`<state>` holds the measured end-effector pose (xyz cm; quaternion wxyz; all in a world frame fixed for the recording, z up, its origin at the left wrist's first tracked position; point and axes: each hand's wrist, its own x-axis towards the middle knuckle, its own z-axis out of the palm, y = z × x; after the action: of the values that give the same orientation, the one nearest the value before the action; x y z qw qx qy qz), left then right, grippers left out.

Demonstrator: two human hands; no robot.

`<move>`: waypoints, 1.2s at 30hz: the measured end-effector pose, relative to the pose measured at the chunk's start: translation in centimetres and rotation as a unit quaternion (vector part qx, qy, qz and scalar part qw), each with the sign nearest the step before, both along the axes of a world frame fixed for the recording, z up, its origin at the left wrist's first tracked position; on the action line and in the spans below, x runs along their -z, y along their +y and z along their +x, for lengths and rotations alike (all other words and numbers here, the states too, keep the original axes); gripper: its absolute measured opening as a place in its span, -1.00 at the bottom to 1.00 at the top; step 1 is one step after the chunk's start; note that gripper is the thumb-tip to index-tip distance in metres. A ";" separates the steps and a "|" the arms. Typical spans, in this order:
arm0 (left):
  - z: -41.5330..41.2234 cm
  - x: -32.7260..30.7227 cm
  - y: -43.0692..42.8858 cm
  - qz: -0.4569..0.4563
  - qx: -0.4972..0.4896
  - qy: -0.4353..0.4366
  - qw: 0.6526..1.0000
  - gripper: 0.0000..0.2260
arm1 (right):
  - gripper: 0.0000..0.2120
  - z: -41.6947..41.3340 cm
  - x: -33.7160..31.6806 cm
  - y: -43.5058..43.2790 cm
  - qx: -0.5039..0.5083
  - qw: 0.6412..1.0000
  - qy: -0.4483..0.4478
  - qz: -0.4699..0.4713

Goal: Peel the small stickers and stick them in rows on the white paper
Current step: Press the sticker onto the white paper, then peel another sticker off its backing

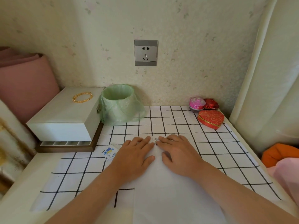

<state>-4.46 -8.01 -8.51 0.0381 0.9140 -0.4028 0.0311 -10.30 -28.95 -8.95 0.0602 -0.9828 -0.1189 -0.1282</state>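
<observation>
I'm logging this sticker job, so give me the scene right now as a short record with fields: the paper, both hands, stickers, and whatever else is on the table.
paper: white paper lying on the checked cloth
hands: left hand and right hand flat on it, fingers straight, fingertips nearly meeting
stickers visible: one small sticker between the fingertips, near the far edge
left of paper: blue-printed packet
far left: white box with gold bangles on top; green-lined bin
far right: red heart-shaped box
</observation>
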 end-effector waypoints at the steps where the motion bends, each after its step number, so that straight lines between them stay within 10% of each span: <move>1: 0.1 0.0 0.1 -0.002 0.004 0.004 1.000 -0.44 | -0.53 0.0 0.0 -0.3 -0.010 1.000 0.002 0.017; 10: -0.1 -0.7 -0.3 -0.028 -0.010 0.032 0.999 -0.33 | -0.65 0.0 -0.7 -0.6 -0.014 0.999 -0.020 0.033; 18: 1.0 -3.6 2.8 -0.177 -0.051 0.109 0.977 -0.65 | -0.71 1.9 -3.7 3.7 -0.024 0.996 -0.033 0.082; 36: 1.8 -2.6 10.3 -0.085 -0.148 0.129 0.977 -0.51 | -0.58 4.6 -3.2 13.8 0.038 0.988 0.130 0.078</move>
<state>-2.66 2.29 -5.94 0.1619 0.9532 -0.2507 -0.0474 -5.68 -15.13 -5.78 0.1464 -0.9872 -0.0628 -0.0107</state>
